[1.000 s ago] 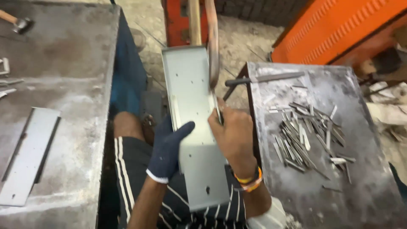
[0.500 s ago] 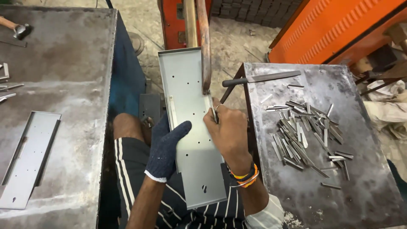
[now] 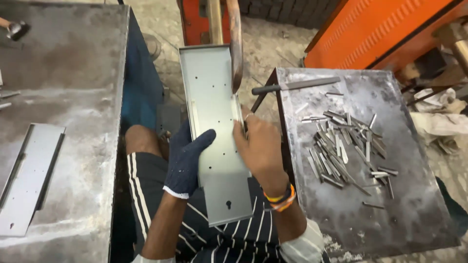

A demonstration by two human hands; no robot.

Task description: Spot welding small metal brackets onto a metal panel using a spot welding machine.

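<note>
Two tables are present: one steel table [image 3: 68, 73] on the left, one steel table [image 3: 419, 195] on the right. Two sheet-metal panels: one perforated panel [image 3: 214, 97] between the tables, one panel [image 3: 29, 180] on the left table. Two hands: one gloved left hand [image 3: 187, 158], one bare right hand [image 3: 261, 148]. One heap of metal strips [image 3: 343, 151], too many to count. One hammer [image 3: 17, 29].

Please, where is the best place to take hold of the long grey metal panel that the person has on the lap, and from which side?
Probably the long folded edges near the middle of the grey metal panel. The gloved left hand clasps the left edge there, and the bare right hand is at the right edge. The panel is long and narrow, and its far end sits under the machine arm, so come in from the two sides.
</note>
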